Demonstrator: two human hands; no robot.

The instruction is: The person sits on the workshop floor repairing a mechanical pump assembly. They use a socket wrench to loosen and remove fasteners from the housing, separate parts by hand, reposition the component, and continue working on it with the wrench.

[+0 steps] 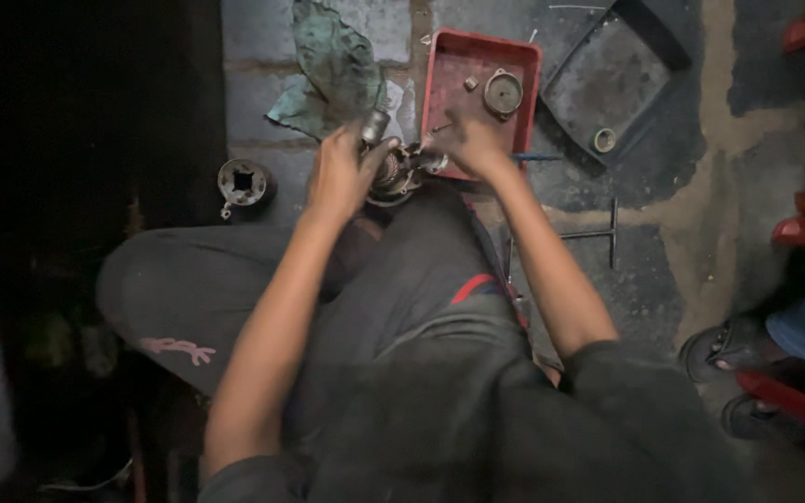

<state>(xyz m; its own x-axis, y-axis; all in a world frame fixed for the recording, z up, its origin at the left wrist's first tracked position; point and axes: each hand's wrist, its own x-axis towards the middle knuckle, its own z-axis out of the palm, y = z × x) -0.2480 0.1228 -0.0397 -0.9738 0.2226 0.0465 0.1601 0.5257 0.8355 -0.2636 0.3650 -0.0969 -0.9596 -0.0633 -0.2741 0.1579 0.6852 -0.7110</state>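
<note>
Grimy concrete floor, dim light. Left hand clasps a small metal engine part at the knees; right hand pinches its fitting beside the red tray. Judged mid-disassembly; further loosening calls for steady bracing.

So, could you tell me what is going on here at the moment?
A person sits on the ground working on a small metal assembly held over their knees. The left hand grips it from the side, while the right hand works at its other side, at the edge of a red tray that holds a round metal part. A greenish rag, a round metal housing, a dark tray and a T-handle tool lie on the floor around them.
</note>
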